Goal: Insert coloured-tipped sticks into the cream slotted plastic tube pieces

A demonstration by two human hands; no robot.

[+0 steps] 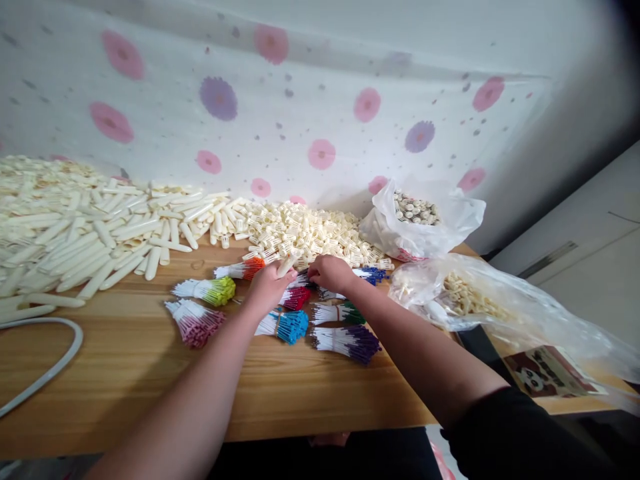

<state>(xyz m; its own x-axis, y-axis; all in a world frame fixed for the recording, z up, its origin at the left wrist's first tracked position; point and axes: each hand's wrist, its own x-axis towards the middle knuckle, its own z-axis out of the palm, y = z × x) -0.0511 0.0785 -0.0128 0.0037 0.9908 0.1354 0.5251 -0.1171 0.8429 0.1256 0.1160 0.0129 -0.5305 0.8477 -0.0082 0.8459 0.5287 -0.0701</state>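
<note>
My left hand (267, 288) is closed round a cream plastic pen barrel (287, 266), whose upper end sticks out past the fingers. My right hand (331, 273) is just to its right, fingers pinched together over the bundles; what they hold, if anything, is hidden. Around both hands lie bundles of thin white refills with coloured ends: orange (245, 269), yellow-green (207, 291), pink (196, 323), light blue (286, 325), red (296, 297), green (343, 313), purple (350, 341) and dark blue (371, 275). My forearms partly cover some of them.
Long cream barrels (100, 240) are heaped at left, small slotted cream parts (310, 230) behind my hands. At right are a plastic bag (417, 230) of pale parts, another clear bag (475, 293) and a panda-printed packet (550, 373). A white cable (75, 340) curves at left.
</note>
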